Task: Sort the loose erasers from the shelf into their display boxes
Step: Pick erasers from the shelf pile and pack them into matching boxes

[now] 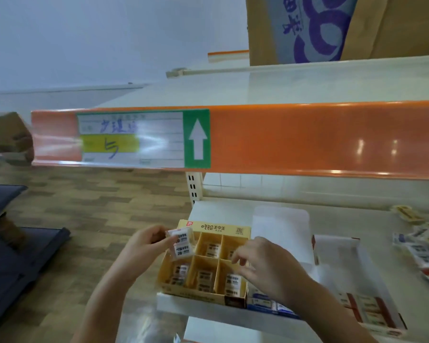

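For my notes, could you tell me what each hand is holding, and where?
The left hand pinches two stacked erasers by their left ends. The right hand seems empty.

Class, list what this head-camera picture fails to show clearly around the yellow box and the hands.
- Yellow box: its back right cell is hidden behind the right hand.
- Loose erasers: blurred and cut off by the right edge.
- Left hand: its erasers carry print too small to read.

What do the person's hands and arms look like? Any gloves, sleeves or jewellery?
Both the left hand and the right hand are bare, with no gloves. No rings, watch or bracelet show. The forearms are uncovered as far as the picture reaches, so no sleeve is visible.
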